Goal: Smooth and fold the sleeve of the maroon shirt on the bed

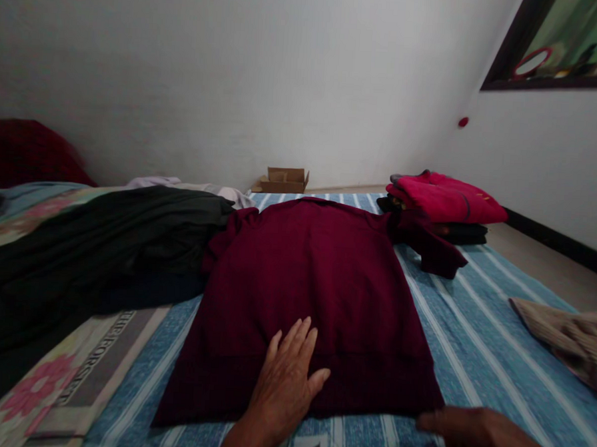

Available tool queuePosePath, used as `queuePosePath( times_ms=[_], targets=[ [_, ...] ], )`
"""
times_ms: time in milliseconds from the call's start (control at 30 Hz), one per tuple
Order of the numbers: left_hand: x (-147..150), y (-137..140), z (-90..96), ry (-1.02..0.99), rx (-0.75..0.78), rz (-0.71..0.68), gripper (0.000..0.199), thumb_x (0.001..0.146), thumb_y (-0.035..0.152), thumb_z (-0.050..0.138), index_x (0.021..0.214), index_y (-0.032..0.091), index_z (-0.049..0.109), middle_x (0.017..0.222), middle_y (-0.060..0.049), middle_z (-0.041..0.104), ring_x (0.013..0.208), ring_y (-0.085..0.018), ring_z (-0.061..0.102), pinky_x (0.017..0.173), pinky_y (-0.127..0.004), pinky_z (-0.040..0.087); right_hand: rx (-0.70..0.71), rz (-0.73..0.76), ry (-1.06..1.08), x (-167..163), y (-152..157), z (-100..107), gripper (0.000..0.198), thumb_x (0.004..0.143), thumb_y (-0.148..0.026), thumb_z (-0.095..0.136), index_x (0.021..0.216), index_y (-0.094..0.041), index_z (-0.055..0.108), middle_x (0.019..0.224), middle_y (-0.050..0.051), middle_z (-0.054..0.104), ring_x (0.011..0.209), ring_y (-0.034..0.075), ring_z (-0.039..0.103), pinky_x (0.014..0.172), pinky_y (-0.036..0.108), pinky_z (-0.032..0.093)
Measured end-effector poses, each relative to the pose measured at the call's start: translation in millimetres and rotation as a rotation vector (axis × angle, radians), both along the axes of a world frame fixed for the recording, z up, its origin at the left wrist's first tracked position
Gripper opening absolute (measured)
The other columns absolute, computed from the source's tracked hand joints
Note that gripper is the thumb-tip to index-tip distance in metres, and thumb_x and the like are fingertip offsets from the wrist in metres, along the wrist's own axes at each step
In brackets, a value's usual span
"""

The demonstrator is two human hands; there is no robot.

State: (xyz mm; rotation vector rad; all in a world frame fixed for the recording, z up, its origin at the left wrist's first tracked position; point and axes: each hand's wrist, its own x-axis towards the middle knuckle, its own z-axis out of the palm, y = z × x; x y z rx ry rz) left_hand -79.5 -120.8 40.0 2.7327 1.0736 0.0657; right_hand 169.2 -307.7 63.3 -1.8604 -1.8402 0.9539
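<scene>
A maroon sweatshirt (320, 285) lies spread out on the bed, its neck end away from me and its wide hem towards me. One sleeve (430, 247) sticks out to the right; the other is bunched on the left. My left hand (285, 383) rests flat on the cloth just above the hem, fingers stretched and thumb apart. At the right corner of the hem is my right hand (482, 433), slightly blurred. Its fingers are closed together at the edge of the cloth, with their undersides hidden.
A dark green garment (102, 240) is heaped on the left. Folded clothes, a pink one (444, 198) on top, are stacked at the back right. A beige knitted piece (573, 338) lies at the right edge. An open cardboard box (285, 181) sits by the wall. Striped blue sheet (492, 354) lies underneath.
</scene>
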Motion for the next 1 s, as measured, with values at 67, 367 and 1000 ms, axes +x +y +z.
queuePosePath(
  times_ms=[67, 367, 1000],
  targets=[
    [0.3, -0.3, 4.1, 0.017, -0.031, 0.001, 0.06, 0.085, 0.045, 0.041, 0.138, 0.018, 0.032, 0.146, -0.009, 0.025, 0.135, -0.024, 0.021, 0.109, -0.048, 0.017, 0.063, -0.221, -0.074, 12.3, 14.2, 3.4, 0.034, 0.083, -0.042, 0.04, 0.104, -0.029, 0.063, 0.085, 0.005, 0.068, 0.076, 0.021, 0.063, 0.066, 0.029, 0.047],
    [-2.5, -1.7, 5.7, 0.006, -0.066, 0.0, 0.071, 0.079, 0.048, 0.048, 0.14, 0.017, 0.025, 0.147, -0.01, 0.023, 0.136, -0.024, 0.017, 0.109, -0.048, 0.017, -0.018, -0.719, -0.48, 7.6, 77.2, -22.1, 0.058, 0.086, -0.057, 0.031, 0.117, -0.012, 0.05, 0.074, 0.01, 0.067, 0.072, 0.027, 0.065, 0.059, 0.033, 0.043],
    [-18.0, -11.9, 7.5, -0.08, -0.097, 0.001, 0.083, 0.068, 0.044, 0.064, 0.138, 0.018, 0.029, 0.148, -0.012, 0.02, 0.136, -0.028, 0.016, 0.109, -0.051, 0.016, -0.028, -0.551, -0.785, 8.5, 52.2, -31.4, 0.028, 0.091, -0.029, 0.035, 0.106, -0.02, 0.056, 0.098, 0.008, 0.066, 0.074, 0.025, 0.064, 0.056, 0.034, 0.043]
  ],
)
